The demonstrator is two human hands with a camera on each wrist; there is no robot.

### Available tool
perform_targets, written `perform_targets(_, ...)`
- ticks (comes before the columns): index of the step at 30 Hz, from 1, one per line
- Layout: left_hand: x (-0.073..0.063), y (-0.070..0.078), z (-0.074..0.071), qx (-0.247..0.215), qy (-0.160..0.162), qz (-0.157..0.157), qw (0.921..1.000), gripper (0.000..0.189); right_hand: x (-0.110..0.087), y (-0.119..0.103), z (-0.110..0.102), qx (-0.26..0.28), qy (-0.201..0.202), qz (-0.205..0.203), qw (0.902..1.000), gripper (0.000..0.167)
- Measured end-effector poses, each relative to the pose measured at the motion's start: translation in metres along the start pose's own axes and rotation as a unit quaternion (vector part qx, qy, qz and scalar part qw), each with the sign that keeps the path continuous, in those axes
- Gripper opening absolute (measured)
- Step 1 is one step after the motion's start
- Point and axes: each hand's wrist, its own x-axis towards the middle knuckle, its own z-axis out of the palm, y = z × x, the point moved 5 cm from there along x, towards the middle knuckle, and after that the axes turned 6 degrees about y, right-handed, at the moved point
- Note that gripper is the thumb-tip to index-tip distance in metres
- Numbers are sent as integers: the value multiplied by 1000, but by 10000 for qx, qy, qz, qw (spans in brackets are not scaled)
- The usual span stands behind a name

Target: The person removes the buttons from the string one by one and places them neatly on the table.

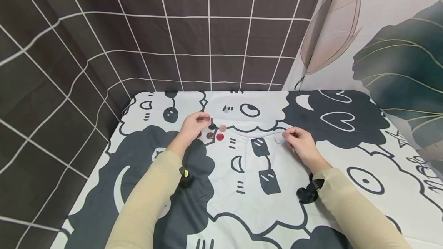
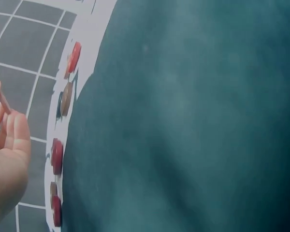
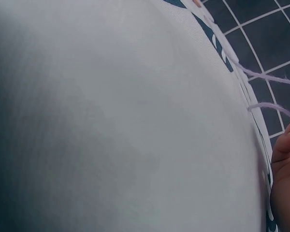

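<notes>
My left hand [image 1: 193,126] is raised just above the cloth and pinches a brownish-pink button [image 2: 4,102] between thumb and fingers. Close to its fingertips lie several loose buttons: a black one [image 1: 212,126], a pink one [image 1: 223,128], a brown one [image 1: 210,135] and a red one [image 1: 220,136]. Further to the right, my right hand [image 1: 302,146] pinches a thin pale lilac string [image 3: 268,77] by its end. The string runs from those fingers leftward across the cloth, and a short tail of it [image 3: 267,104] hangs at the fingertips.
A white cloth [image 1: 256,210] with black cartoon drawings covers the table. Behind it and on the left hangs a dark curtain [image 1: 187,34] with a white grid. At the right is a pale curtain with large leaves [image 1: 398,57]. Each wrist wears a small black camera [image 1: 308,194].
</notes>
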Motion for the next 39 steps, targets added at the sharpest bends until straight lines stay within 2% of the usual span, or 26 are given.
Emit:
perform_targets(5,0,-3,-7,300,2,143,9994,33,-1,-2,0,144,-80,108,9998,19)
perform_targets(12,0,-6,-16,507,14,211,9985,32,-11,-26,-3,187,-124,77,9997,17)
perform_targets(20,-5,-12,-27,489,58,-69,9988,37,-1,1,-2,188,-114,144,9997,19)
perform_targets(26,-7,-16,-33,828,-146,-4,9965,45,-1,1,-2,268,-111,142,9995,19)
perform_targets(32,-10,-16,-40,845,-262,183,9959,40,-8,-15,-2,298,-144,47,9994,16)
perform_targets(39,-11,-16,-52,950,-114,206,9952,32,-15,-28,-3,321,-136,68,9994,16)
